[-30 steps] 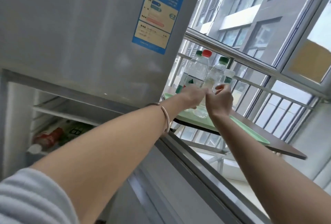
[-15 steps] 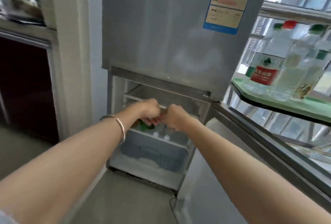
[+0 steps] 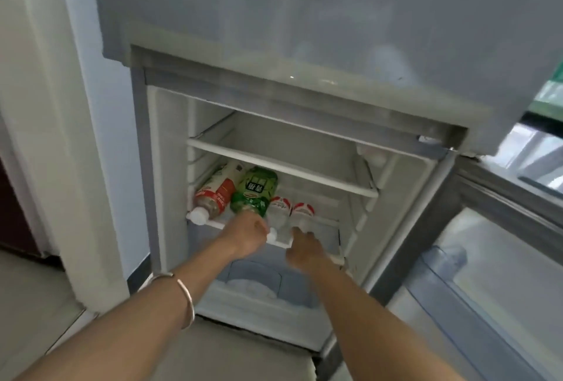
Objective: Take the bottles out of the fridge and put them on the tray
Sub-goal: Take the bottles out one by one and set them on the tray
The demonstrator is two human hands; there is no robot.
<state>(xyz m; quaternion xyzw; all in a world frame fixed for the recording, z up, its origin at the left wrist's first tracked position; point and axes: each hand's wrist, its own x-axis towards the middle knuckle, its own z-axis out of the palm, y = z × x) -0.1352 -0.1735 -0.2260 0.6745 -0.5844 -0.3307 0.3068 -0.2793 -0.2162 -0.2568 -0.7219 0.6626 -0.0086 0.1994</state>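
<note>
Several bottles lie on their sides on the lower shelf (image 3: 316, 222) of the open fridge, caps toward me. From the left they are a red-labelled bottle (image 3: 217, 191) with a white cap, a green bottle (image 3: 256, 190), and two clear bottles (image 3: 278, 208) (image 3: 303, 210) with red-and-white labels. My left hand (image 3: 246, 236) is closed around the green bottle's neck. My right hand (image 3: 304, 248) touches the cap end of the rightmost clear bottle, and its fingers are hidden behind the hand. A sliver of the green tray (image 3: 553, 91) shows at the right edge.
The grey freezer door (image 3: 304, 15) overhangs the compartment. The fridge door (image 3: 487, 274) stands open to the right. A white shelf (image 3: 274, 164) sits above the bottles and a drawer (image 3: 259, 283) below them. A white wall post (image 3: 61, 136) is on the left.
My view swung from the tray and its standing bottles down to the fridge. Both hands left the tray and reached onto the lower shelf, the left closing on the green bottle.
</note>
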